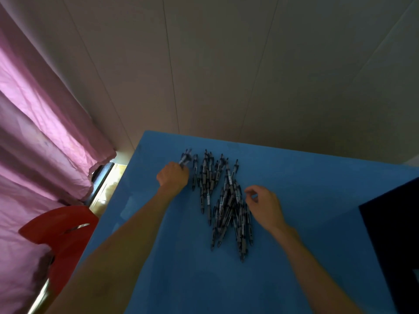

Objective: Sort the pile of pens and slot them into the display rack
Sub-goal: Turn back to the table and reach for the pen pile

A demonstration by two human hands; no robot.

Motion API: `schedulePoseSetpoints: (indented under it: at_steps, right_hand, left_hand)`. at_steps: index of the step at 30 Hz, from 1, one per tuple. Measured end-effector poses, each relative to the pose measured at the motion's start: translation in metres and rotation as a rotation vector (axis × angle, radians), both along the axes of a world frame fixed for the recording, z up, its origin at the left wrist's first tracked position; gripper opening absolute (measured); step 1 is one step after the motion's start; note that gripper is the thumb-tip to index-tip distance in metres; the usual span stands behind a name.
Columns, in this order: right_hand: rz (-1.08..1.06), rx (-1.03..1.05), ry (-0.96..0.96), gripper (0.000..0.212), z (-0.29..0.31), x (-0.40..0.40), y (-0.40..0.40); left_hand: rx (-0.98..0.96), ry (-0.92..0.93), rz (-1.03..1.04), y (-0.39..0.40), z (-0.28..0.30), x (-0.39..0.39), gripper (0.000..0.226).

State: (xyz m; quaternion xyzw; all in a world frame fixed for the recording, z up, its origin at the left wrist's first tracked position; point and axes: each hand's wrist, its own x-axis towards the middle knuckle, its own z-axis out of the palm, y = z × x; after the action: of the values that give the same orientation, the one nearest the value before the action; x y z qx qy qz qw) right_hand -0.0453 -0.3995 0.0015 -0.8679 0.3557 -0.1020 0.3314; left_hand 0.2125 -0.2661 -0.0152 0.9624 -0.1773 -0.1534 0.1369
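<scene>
While both bare forearms reach out over the blue tabletop (294,177), the pile of pens (223,202) lies loose at its middle, towards the far edge. These are dark pens with grey barrels, most lying roughly near-to-far, crossed and overlapping; the pile spreads from a tighter cluster at the far left to a longer heap at the near right.

Left hand (173,175): at the far left end of the pile, knuckles up, fingers curled tight around a small bundle of pens (186,157). The pen tops stick out past the fist on the far side. How many it holds cannot be told; that part is blurred.

Right hand (264,203): just right of the pile's near heap, above the tabletop, fingers loosely bent, thumb and forefinger nearly meeting. Nothing is seen between them. Whether the fingertips touch a pen cannot be told.

A single pen (194,173) lies just right of the left fist, apart from the main cluster.

Surroundings: a red plastic chair (60,232) stands off the table's left side, a pink curtain (40,123) hangs beyond it, and a pale panelled wall (226,64) stands behind the table. A dark object (394,234) covers the table's right edge; its nature is not discernible.
</scene>
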Motion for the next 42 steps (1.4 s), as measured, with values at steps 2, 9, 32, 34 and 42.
schedulePoseSetpoints:
  at_steps: [2, 9, 32, 34, 42]
  right_hand:
    - [-0.006, 0.003, -0.006, 0.019, 0.003, 0.001, -0.001]
    - [-0.006, 0.016, -0.027, 0.017, 0.003, 0.01, 0.004]
    - [0.0, -0.031, 0.009, 0.015, 0.009, -0.007, 0.007]
    - [0.007, -0.021, 0.0, 0.015, 0.012, -0.003, 0.01]
    - [0.022, -0.034, 0.032, 0.014, 0.007, -0.011, 0.015]
  left_hand:
    - [-0.088, 0.068, 0.038, 0.001, 0.001, 0.003, 0.028]
    - [-0.308, 0.186, 0.028, -0.001, 0.004, -0.007, 0.013]
    - [-0.186, 0.123, -0.019, -0.012, 0.004, -0.018, 0.027]
    - [-0.246, 0.169, -0.021, -0.016, 0.005, -0.02, 0.041]
    - [-0.238, 0.245, 0.033, -0.033, 0.007, -0.034, 0.045]
